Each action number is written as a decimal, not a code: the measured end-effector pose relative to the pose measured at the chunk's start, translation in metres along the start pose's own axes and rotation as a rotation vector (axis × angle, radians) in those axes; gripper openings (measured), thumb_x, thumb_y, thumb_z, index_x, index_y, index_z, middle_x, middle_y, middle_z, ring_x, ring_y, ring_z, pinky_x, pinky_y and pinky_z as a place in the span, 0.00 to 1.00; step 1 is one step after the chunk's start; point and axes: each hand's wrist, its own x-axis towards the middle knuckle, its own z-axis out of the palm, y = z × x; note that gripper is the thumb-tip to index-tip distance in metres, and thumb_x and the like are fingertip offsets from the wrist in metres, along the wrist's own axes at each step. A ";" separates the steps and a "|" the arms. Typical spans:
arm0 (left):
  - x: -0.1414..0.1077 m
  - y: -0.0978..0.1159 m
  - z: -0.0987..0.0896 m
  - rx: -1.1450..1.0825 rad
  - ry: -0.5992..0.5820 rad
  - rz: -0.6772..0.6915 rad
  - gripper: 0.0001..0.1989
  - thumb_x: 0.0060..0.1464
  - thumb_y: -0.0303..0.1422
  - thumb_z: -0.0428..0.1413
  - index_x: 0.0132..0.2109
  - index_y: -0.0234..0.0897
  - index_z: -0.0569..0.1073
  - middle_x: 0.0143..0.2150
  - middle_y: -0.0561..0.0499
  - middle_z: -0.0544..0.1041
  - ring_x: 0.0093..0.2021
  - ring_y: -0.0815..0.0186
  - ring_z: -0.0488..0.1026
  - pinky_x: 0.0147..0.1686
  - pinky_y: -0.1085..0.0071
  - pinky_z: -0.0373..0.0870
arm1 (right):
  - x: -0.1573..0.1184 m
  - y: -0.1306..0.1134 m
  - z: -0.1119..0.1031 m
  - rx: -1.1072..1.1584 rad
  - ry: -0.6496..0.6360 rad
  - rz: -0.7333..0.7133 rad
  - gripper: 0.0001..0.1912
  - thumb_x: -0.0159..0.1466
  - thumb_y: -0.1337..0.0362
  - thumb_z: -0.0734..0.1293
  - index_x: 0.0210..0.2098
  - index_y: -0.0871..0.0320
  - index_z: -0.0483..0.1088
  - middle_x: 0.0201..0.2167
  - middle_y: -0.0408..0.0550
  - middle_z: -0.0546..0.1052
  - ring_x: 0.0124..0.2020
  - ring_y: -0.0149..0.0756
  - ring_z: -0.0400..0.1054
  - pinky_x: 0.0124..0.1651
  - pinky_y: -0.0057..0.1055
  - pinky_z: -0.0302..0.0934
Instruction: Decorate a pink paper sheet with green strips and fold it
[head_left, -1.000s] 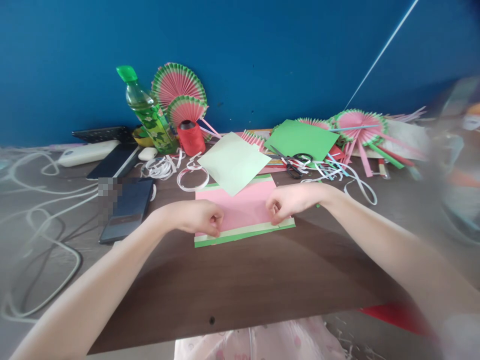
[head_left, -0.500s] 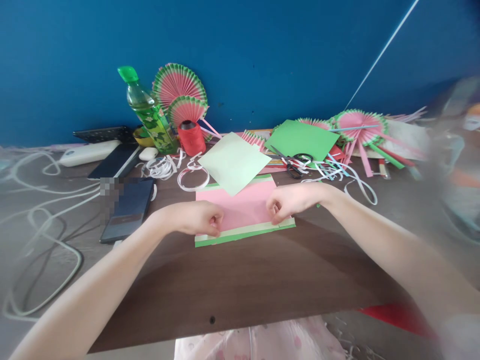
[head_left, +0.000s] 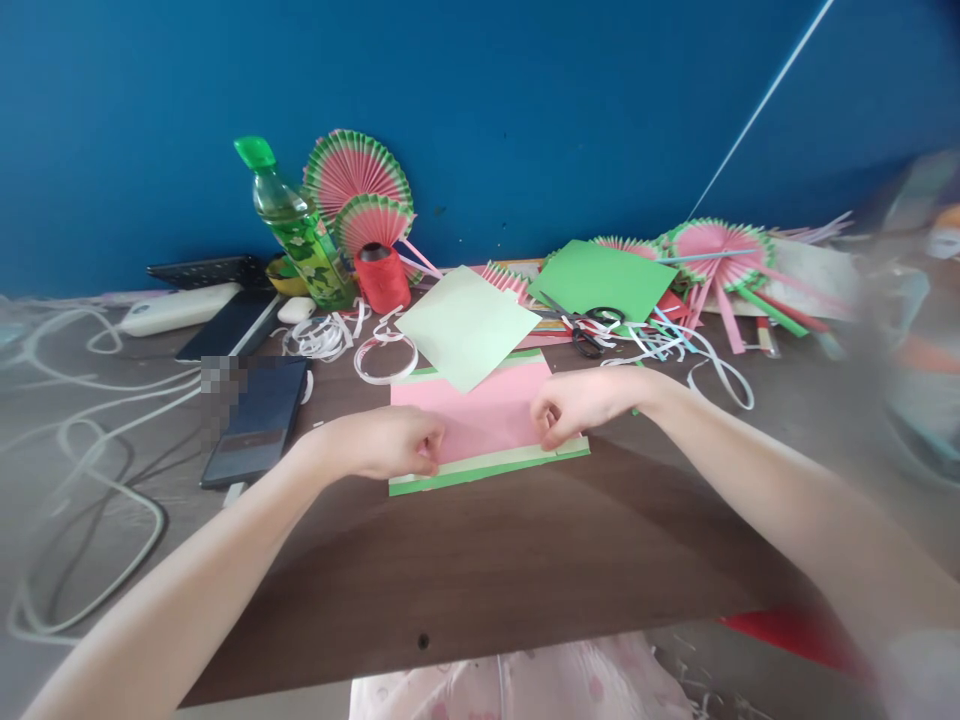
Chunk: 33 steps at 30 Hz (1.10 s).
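In front of me a pink sheet of paper (head_left: 487,412) lies flat on the table. Pale green and darker green strips run along its near and far edges. My left hand (head_left: 401,440) is closed, its fingertips down on the near pale green band at the left. Toward the right end of the same band, my right hand (head_left: 574,408) is curled in a pinch, fingertips against the paper. Whether the fingers grip the edge or only press it is hard to see. A pale green sheet (head_left: 466,325) overlaps the far side of the pink one.
Black-handled scissors (head_left: 589,335), a green sheet (head_left: 604,280) and pleated paper fans (head_left: 360,175) sit toward the blue wall. A roll of tape (head_left: 386,358), red thread spool (head_left: 381,278), green bottle (head_left: 300,235), dark phone (head_left: 259,420) and white cables (head_left: 112,470) are at left.
Both hands stay almost where they were on the near band of the pink paper. The camera view has shifted very slightly; nothing else has visibly moved.
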 end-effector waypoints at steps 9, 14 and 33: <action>0.002 -0.006 0.000 0.053 0.043 0.040 0.09 0.46 0.38 0.53 0.27 0.36 0.64 0.29 0.54 0.68 0.30 0.68 0.63 0.27 0.74 0.54 | 0.000 -0.001 0.000 -0.018 0.004 0.009 0.12 0.52 0.56 0.63 0.25 0.60 0.70 0.22 0.43 0.70 0.22 0.28 0.61 0.24 0.25 0.50; 0.001 -0.010 0.000 0.014 0.010 -0.017 0.10 0.45 0.38 0.53 0.27 0.36 0.63 0.28 0.54 0.68 0.29 0.68 0.64 0.26 0.74 0.54 | 0.000 -0.001 0.000 -0.017 0.000 0.008 0.12 0.52 0.56 0.63 0.26 0.60 0.70 0.21 0.42 0.69 0.22 0.28 0.60 0.24 0.25 0.49; -0.011 -0.008 -0.010 0.075 -0.031 -0.190 0.10 0.42 0.40 0.54 0.25 0.38 0.66 0.24 0.55 0.68 0.25 0.67 0.63 0.22 0.72 0.50 | 0.000 -0.001 0.000 -0.018 -0.002 0.013 0.13 0.52 0.56 0.64 0.26 0.60 0.69 0.20 0.42 0.68 0.22 0.28 0.60 0.25 0.26 0.49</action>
